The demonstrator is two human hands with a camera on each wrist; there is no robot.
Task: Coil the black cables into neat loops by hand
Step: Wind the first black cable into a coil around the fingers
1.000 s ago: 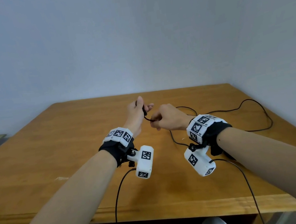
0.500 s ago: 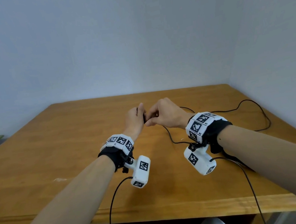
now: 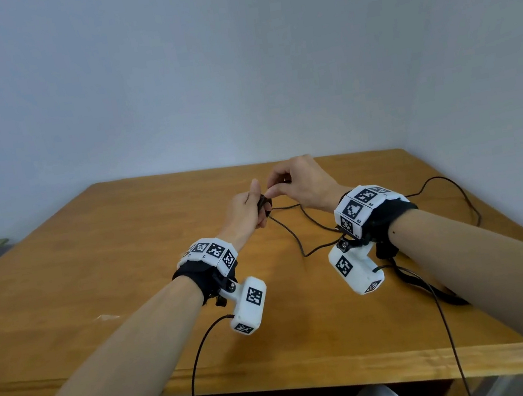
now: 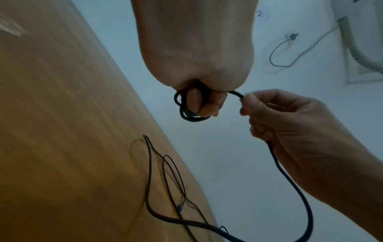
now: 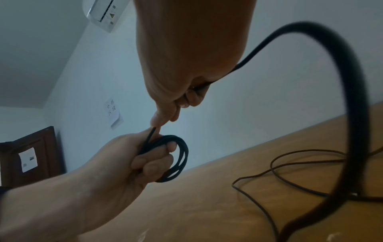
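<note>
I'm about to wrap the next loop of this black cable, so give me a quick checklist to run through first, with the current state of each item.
1. Coil secured in left hand: ok, fingers curl round several loops.
2. Right hand has the feed: ok, fingertips pinch the black cable beside the coil.
3. Slack available: ok, cable arcs loosely from the right hand to the wooden table.
4. Loose cable free of knots: cannot tell, strands cross on the table.
5. Loops even in size: ok, roughly matched in the right wrist view.
6. Far end free: cannot tell.
</note>
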